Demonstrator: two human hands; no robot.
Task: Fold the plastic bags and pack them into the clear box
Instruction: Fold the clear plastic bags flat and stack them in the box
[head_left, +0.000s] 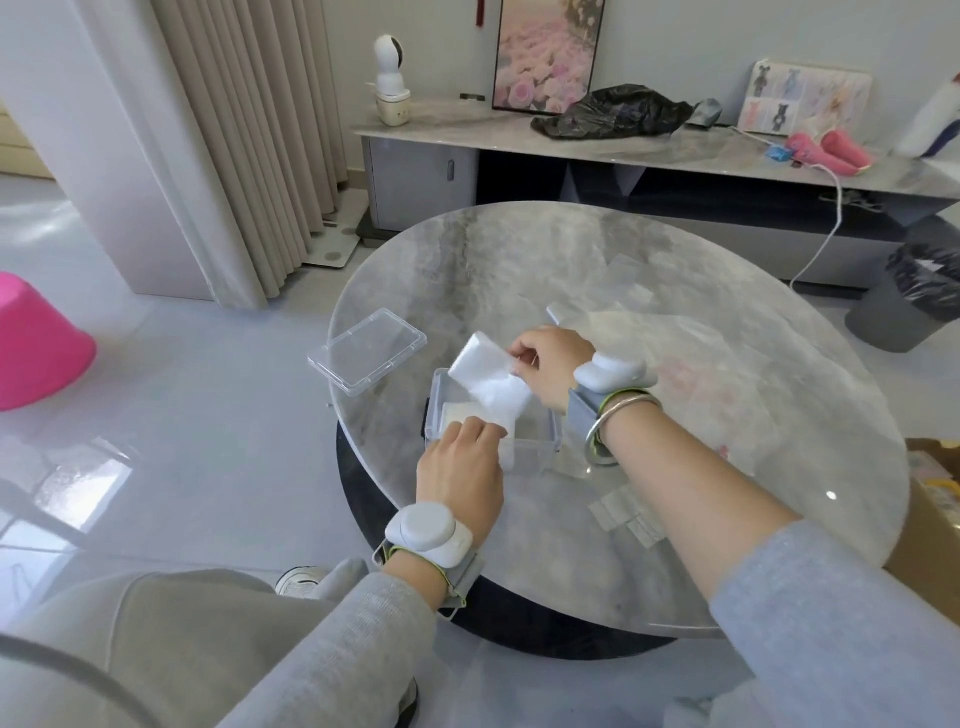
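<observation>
A clear box (540, 448) stands open near the left front edge of the round marble table (701, 545). My right hand (551, 364) pinches a folded white plastic bag (485, 375), tilted over the box's mouth. My left hand (460, 470) sits at the box's near rim, its fingertips on another folded white bag (460, 413) lying inside. More clear plastic bags (670, 332) lie flat on the table beyond my right wrist.
The box's clear lid (366, 349) lies at the table's left edge. Small folded clear pieces (626, 514) sit near my right forearm. A pink stool (36, 345) stands far left, a dark bin (906, 301) far right, a low cabinet (649, 171) behind.
</observation>
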